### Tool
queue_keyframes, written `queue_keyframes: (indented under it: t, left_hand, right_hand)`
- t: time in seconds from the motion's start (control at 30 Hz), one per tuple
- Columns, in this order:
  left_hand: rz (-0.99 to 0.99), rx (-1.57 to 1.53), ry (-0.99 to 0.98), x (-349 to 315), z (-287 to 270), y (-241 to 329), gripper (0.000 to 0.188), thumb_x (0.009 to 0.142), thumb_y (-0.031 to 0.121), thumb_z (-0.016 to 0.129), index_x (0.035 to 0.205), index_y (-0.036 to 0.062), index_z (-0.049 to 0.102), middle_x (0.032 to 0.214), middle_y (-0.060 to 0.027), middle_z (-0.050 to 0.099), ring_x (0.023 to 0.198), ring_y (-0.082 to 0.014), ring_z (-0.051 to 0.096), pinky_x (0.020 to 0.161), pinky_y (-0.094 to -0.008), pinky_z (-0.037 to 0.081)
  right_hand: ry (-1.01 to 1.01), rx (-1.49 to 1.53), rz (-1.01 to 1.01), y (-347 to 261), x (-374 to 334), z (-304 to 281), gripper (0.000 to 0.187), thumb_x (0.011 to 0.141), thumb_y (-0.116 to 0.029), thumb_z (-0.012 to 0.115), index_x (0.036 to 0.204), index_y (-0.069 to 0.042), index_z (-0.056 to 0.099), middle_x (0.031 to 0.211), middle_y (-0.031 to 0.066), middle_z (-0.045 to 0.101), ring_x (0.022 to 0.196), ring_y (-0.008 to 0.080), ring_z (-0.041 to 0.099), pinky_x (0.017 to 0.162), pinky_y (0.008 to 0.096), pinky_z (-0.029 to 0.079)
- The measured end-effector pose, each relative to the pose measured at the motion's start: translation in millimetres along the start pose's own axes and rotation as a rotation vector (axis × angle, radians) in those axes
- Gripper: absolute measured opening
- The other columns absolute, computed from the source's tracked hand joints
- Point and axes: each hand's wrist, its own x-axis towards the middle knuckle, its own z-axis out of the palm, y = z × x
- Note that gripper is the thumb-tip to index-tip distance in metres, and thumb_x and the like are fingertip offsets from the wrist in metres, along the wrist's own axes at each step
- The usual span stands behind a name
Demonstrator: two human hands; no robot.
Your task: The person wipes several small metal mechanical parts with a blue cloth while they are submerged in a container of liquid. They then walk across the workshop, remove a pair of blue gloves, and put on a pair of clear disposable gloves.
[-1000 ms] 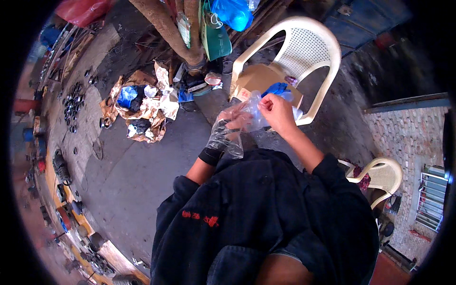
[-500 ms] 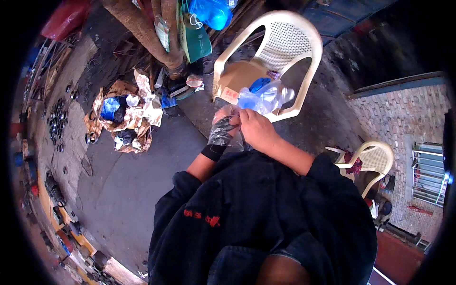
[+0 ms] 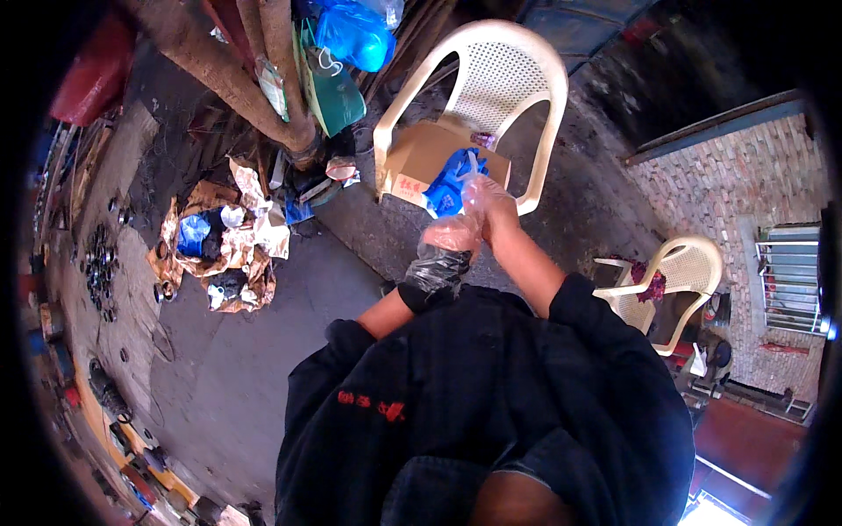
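Both my hands meet in front of the white plastic chair (image 3: 554,96). Thin clear plastic and a black plastic wrap at the wrist cover my left hand (image 3: 449,238), whose fingers are curled in by my right wrist. Loose clear plastic film (image 3: 474,180) lies over my right hand (image 3: 496,203) and sticks out beyond its fingertips. Through the film I cannot make out how the right fingers are bent. Just past the hands, blue gloves (image 3: 449,186) rest on a brown cardboard piece (image 3: 419,149) on the chair seat.
Torn brown paper (image 3: 267,235) with blue and white scraps lies on the floor at left. Behind it stands a tree trunk (image 3: 294,131), with a green bag (image 3: 338,96) and a blue bag (image 3: 355,35) beside it. A second chair (image 3: 693,263) stands at right.
My hands have shifted and drawn slightly apart, the right one now lying farther out than the left. The clear plastic has moved from above the seat onto my right hand, uncovering the blue gloves.
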Motion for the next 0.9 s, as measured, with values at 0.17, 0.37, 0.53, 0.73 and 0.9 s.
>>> queue_keyframes:
  t: [0.17,0.37,0.53,0.73,0.9]
  left_hand:
    - [-0.025,0.007,0.007,20,-12,-4,0.02,0.079,0.026,0.057,0.075,0.0068,0.055,0.063,-0.0132,0.058,0.059,-0.0317,0.06,0.051,-0.0428,0.046]
    - [0.279,-0.157,0.073,24,-32,10,0.013,0.077,0.02,0.061,0.083,0.0078,0.06,0.071,-0.0116,0.061,0.065,-0.0317,0.06,0.058,-0.0416,0.048]
    - [0.244,-0.235,0.013,20,-35,19,0.009,0.075,0.014,0.061,0.083,0.0096,0.06,0.072,-0.0089,0.061,0.067,-0.0287,0.062,0.058,-0.0372,0.048]
    - [0.303,-0.556,-0.172,21,-40,25,0.005,0.075,0.009,0.06,0.078,0.0107,0.057,0.065,-0.005,0.057,0.057,-0.022,0.057,0.053,-0.0321,0.044]
    - [0.004,-0.625,-0.074,17,-31,21,0.016,0.076,0.015,0.067,0.081,0.009,0.053,0.062,-0.0018,0.051,0.057,-0.0137,0.051,0.053,-0.0286,0.041]
  right_hand:
    - [-0.076,0.263,0.076,-11,0,2,0.05,0.09,-0.051,0.047,0.114,-0.008,0.055,0.105,0.0104,0.059,0.094,0.0246,0.057,0.082,0.0404,0.048]
    - [-0.265,0.083,0.054,-23,4,3,0.067,0.087,-0.062,0.04,0.126,-0.008,0.045,0.129,0.0101,0.048,0.117,0.032,0.047,0.096,0.0544,0.037]
    - [-0.571,0.337,0.128,-26,3,-4,0.083,0.081,-0.075,0.032,0.14,-0.017,0.03,0.146,0.0061,0.028,0.127,0.0352,0.034,0.101,0.0568,0.026]
    - [-0.632,0.284,0.099,-35,-10,15,0.08,0.084,-0.069,0.035,0.145,-0.019,0.02,0.15,0.0069,0.016,0.132,0.0336,0.027,0.103,0.0565,0.024]
    - [-0.425,0.565,-0.087,-53,22,19,0.085,0.084,-0.061,0.049,0.14,-0.003,0.02,0.143,0.0172,0.025,0.13,0.0327,0.03,0.107,0.0465,0.026]
